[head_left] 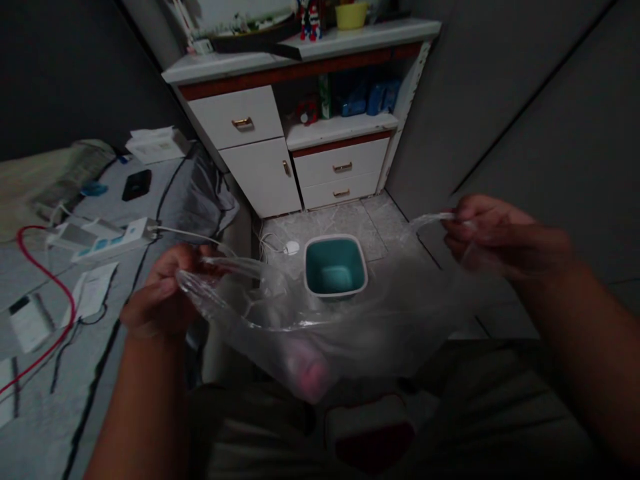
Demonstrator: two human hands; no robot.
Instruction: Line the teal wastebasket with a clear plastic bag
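Note:
A clear plastic bag (380,333) is stretched wide between my two hands, above my lap. My left hand (167,290) grips its left edge with the fingers closed. The opposite edge is pinched in my right hand (493,233), raised a little higher. Something pinkish shows blurred through or against the bag's lower part; I cannot make out what it is. Beyond the bag, a teal bin (335,267) with a pale rim stands on the floor, its inside visible.
On the bed (135,293) at left lie a power strip (117,240), a red cable (65,290), a dark phone (137,185), a tissue pack (157,143) and a white device (31,323). A white cabinet (245,127) stands ahead. Grey panels (505,87) rise on the right.

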